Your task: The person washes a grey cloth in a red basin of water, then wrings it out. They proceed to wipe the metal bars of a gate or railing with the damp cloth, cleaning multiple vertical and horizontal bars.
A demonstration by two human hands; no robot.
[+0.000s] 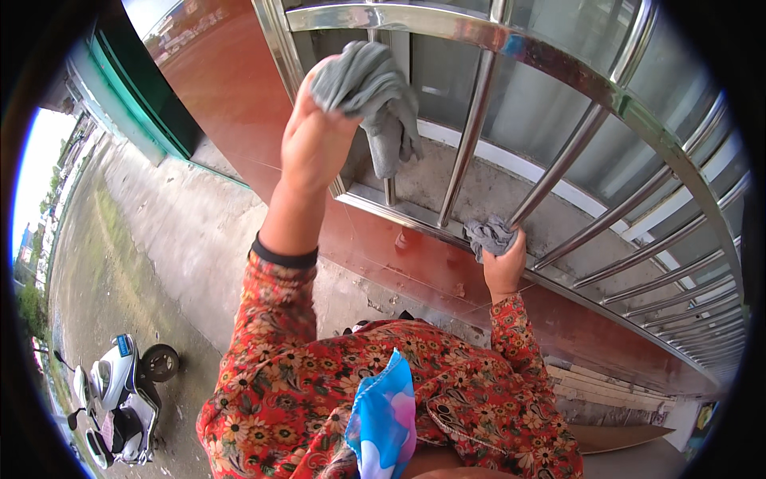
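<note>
A grey cloth (365, 84) is bunched in my raised left hand (315, 144), its loose end hanging in front of a window grille's bars. Lower down, my right hand (506, 267) grips a second, crumpled grey cloth (489, 235) around the foot of one upright bar (562, 164), just above the bottom rail. The shiny metal window grille (467, 140) curves away to the right, with a flat band (574, 68) crossing its bars. Folds of cloth hide most of my left fingers.
Behind the bars lie a dusty sill (431, 172) and window panes (527, 112). Red wall tiles (399, 247) run below the grille. At the lower left a white scooter (120, 391) stands on the concrete ground (171, 215). A green door frame (132, 96) is at the upper left.
</note>
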